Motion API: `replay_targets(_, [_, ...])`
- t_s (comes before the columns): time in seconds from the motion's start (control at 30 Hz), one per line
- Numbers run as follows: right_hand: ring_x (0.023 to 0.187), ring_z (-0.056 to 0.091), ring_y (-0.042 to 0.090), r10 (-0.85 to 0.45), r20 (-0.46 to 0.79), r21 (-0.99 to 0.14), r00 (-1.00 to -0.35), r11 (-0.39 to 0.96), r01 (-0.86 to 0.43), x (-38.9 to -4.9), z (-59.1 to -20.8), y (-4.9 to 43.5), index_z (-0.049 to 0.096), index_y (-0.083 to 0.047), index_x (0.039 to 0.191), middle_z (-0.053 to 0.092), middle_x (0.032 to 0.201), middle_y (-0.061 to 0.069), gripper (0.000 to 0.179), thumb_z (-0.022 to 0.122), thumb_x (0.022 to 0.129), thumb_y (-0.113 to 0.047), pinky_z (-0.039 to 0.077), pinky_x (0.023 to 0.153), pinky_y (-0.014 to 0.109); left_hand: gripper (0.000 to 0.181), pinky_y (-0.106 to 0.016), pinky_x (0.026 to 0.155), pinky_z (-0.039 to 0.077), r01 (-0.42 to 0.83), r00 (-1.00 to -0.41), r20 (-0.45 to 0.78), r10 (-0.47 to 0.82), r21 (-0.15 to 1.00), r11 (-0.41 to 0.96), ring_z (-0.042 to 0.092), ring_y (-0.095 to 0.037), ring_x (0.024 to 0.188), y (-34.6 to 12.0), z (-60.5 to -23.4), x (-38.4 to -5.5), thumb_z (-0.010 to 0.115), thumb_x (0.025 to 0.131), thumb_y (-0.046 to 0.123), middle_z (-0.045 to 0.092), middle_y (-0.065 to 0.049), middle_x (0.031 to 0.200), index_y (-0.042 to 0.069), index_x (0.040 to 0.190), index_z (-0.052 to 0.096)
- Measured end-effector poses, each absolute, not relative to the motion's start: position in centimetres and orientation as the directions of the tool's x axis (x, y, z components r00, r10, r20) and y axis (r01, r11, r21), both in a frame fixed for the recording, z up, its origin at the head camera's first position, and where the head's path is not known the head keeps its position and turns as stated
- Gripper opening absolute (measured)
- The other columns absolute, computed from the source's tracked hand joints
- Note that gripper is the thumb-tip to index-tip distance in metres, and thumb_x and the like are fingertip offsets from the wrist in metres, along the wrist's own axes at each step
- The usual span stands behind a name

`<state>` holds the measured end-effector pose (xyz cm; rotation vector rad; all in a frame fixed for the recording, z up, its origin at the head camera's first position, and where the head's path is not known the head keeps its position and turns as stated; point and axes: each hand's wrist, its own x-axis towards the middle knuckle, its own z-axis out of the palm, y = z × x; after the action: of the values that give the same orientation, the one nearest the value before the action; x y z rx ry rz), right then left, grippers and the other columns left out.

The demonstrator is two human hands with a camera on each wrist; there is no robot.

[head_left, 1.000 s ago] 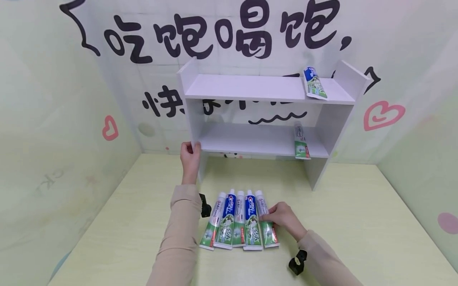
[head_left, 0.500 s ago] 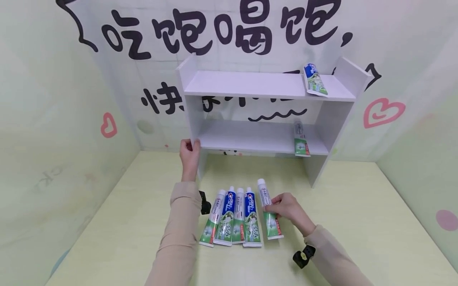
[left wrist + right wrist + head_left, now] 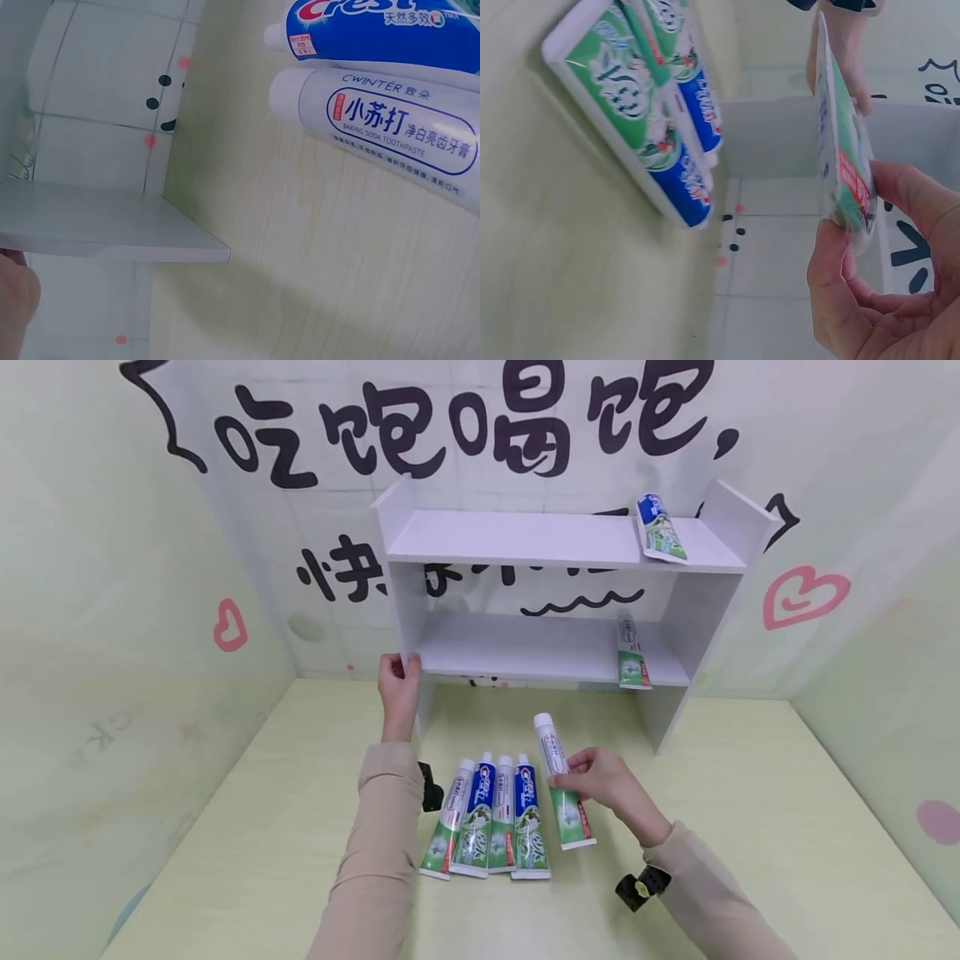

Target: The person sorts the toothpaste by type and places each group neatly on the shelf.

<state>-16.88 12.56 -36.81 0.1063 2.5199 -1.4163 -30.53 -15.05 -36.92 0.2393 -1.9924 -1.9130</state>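
My right hand (image 3: 603, 777) pinches a white-and-green toothpaste tube (image 3: 567, 814) between thumb and fingers, cap pointing away. In the right wrist view this tube (image 3: 847, 150) is seen nearly edge-on, raised off the table. My left hand (image 3: 400, 697) grips the left side panel of a white two-tier shelf (image 3: 517, 643), thumb at its front edge. Left of the held tube, several toothpaste tubes lie in a row, among them a blue-and-green Crest tube (image 3: 529, 827) and a white baking soda tube (image 3: 390, 127). The left wrist view catches only part of the left hand (image 3: 15, 300).
One Crest tube (image 3: 660, 531) lies at the right of the upper shelf board. Below it, a white-and-green tube (image 3: 632, 656) lies at the right of the lower board. The pale wooden table (image 3: 255, 827) meets a printed wall (image 3: 322, 518) behind the shelf.
My right hand has taken the rightmost tube out of the row, lifting it and moving it forward and slightly right. My left hand stays on the shelf's side panel.
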Motion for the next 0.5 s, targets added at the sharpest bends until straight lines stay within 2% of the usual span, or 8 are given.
replay_targets(0.3, [0.068,0.058,0.013,-0.054,-0.186,-0.854,-0.981,0.503,0.134,-18.6,-33.7,12.9,0.056,0.009,0.105,0.060,0.089,0.015,0.042,0.071,0.077,-0.018,0.053,0.064,0.028,0.027,-0.026,0.071,0.037,0.112,-0.927,0.121,-0.354,0.993,0.044,0.043,-0.015,0.083,-14.6,-34.5,-28.7,0.050,0.091,0.015,0.045,-0.004,0.090,-0.006,0.107,0.044])
replay_targets(0.5, [0.068,0.058,0.012,-0.028,-0.167,-0.869,-0.985,0.476,0.134,-19.5,-32.4,13.3,0.055,0.008,0.108,0.061,0.093,0.015,0.045,0.071,0.077,-0.020,0.053,0.067,0.028,0.028,-0.023,0.072,0.038,0.118,-0.922,0.136,-0.361,0.990,0.072,0.044,-0.013,0.084,-14.9,-35.8,-29.6,0.050,0.091,0.020,0.047,-0.003,0.092,-0.002,0.108,0.045])
